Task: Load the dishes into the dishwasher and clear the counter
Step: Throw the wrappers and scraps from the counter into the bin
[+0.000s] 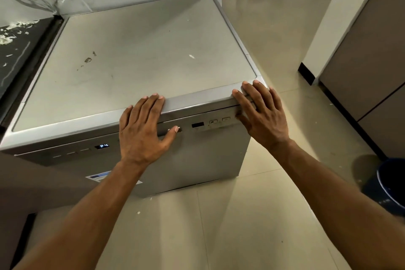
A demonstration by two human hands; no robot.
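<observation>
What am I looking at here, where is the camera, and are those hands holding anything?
There is no robot here: a person wears one wide-angle camera on the head, looking forward and down, so you see their own arms from above. The grey box is a dishwasher with its door shut; a small display on the front reads P4. The left hand lies flat over the top front edge, thumb down on the door. The right hand lies flat near the front right corner. Neither holds anything. The top shows only a few small stains and specks, no dishes. A dark counter is on the left, and a blue bucket stands on the floor at right.
</observation>
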